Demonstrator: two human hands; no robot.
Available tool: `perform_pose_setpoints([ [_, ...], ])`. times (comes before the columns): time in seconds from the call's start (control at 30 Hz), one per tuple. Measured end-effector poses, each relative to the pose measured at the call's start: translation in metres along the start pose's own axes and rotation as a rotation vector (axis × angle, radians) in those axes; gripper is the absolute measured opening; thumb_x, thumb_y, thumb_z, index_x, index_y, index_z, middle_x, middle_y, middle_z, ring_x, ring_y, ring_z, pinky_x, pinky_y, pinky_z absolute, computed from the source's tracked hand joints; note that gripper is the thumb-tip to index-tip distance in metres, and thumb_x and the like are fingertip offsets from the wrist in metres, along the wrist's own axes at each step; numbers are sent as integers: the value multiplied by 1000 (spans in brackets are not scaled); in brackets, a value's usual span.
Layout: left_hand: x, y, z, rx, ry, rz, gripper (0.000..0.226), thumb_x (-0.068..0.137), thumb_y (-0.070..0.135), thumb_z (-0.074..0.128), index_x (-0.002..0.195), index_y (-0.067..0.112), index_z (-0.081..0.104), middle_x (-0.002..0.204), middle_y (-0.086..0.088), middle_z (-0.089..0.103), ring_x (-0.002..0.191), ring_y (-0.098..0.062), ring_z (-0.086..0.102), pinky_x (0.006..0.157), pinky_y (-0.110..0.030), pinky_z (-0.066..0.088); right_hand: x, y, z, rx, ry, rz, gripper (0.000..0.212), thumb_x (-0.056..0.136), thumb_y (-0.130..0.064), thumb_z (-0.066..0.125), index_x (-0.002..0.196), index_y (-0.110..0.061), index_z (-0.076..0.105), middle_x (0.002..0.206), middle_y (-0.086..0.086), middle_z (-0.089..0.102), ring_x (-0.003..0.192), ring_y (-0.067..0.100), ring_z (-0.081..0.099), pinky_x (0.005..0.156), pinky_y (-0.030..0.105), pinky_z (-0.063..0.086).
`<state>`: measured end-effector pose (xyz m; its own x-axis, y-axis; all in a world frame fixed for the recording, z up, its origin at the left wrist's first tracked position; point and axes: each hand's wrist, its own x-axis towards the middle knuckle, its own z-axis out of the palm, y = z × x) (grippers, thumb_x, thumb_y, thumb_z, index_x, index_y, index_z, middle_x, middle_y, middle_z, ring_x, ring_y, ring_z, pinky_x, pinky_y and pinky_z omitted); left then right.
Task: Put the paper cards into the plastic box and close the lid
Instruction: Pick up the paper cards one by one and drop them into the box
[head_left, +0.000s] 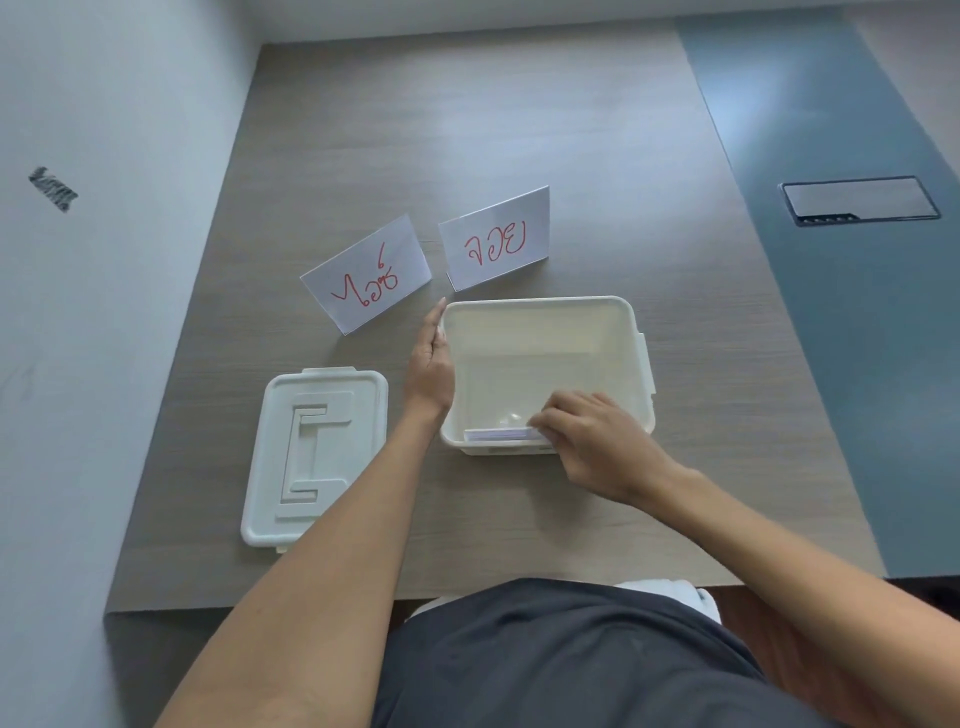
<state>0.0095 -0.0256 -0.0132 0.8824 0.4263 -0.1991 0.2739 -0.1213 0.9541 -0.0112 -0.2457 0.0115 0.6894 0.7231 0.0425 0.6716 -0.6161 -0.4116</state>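
Paper cards (500, 434), a thin white stack lying flat, are seen inside the open cream-white rectangular plastic box (540, 332), against its near wall. Only the stack's near edge shows; its right end is covered by the right hand (597, 441), and whether anything is written on these cards cannot be made out. The right hand is reached over the near rim, with the fingertips pinched on the stack's right end; the thumb is hidden under the hand. The left hand (430, 366) is laid flat and extended along the outside of the box's left wall, fingers pressed together and touching it; the palm side is turned away and cannot be seen.

Two more white folded paper cards are stood upright on the grey wood-grain table (467, 130) just beyond the box: the left tent card (366, 274) and the right tent card (494, 239), each marked with red handwritten characters. Their back halves are hidden.

The white plastic lid (317, 452), with a raised moulded handle outline, is laid flat to the left of the box, apart from it; its near right corner is cut off by the left forearm. The box's interior looks pale and smooth, with latch tabs on its right side.
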Motion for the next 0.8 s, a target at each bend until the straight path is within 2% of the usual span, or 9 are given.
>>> perform_pose_setpoints([
  [0.1,0,-1,1,-2,-4,2,45,106,16,27,147,27,42,154,6,40,142,-6,32,116,-22,24,11,5,-5,104,-158,69,28,96,-14,48,108,-13,73,102,3,68,92,26,65,79,33,49],
  [0.17,1,-1,1,-10,-8,-2,46,106,13,27,147,25,42,154,5,41,142,-7,32,115,-21,24,29,14,-15,158,-200,98,26,96,-13,51,109,-15,74,102,2,69,86,21,64,77,29,48],
  [0.27,0,0,1,-2,-7,3,45,106,14,27,147,25,42,154,6,40,142,-6,32,114,-20,24,70,27,-33,204,-25,87,23,93,-10,55,105,-12,74,95,5,69,72,18,60,74,34,52],
  [0.33,0,0,1,11,-6,3,45,106,16,27,147,26,42,154,7,40,142,-5,32,114,-20,24,109,40,-42,204,117,119,22,92,-7,56,104,-8,74,95,11,68,70,21,60,75,37,53],
  [0.4,0,0,0,18,-5,3,44,106,18,27,147,28,42,154,8,40,141,-5,32,113,-20,24,152,53,-49,190,191,183,24,92,-8,54,107,-7,73,104,14,65,81,29,64,80,43,54],
  [0.47,0,0,0,27,-9,3,44,106,20,27,147,30,42,154,8,41,142,-5,33,114,-22,26,191,67,-54,131,199,224,29,92,-10,54,117,-9,68,118,14,59,101,33,62,90,43,50],
  [0.6,2,-1,0,15,-7,-4,44,107,20,28,146,31,42,153,9,42,141,-4,34,115,-22,26,246,86,-53,-122,81,247,50,93,-10,54,142,-11,47,146,13,41,133,33,41,108,41,29],
  [0.7,1,-1,0,11,-7,-1,44,107,18,28,147,29,42,152,9,43,140,-2,34,114,-18,26,267,102,-44,-294,-75,238,65,92,-6,55,151,-13,30,158,16,25,144,34,27,115,43,20],
  [0.8,3,-3,1,18,-9,-5,44,107,17,28,147,27,42,152,8,43,139,0,34,111,-14,26,275,112,-35,-408,-195,193,68,88,-3,56,150,-15,31,150,19,36,141,35,32,115,44,21],
])
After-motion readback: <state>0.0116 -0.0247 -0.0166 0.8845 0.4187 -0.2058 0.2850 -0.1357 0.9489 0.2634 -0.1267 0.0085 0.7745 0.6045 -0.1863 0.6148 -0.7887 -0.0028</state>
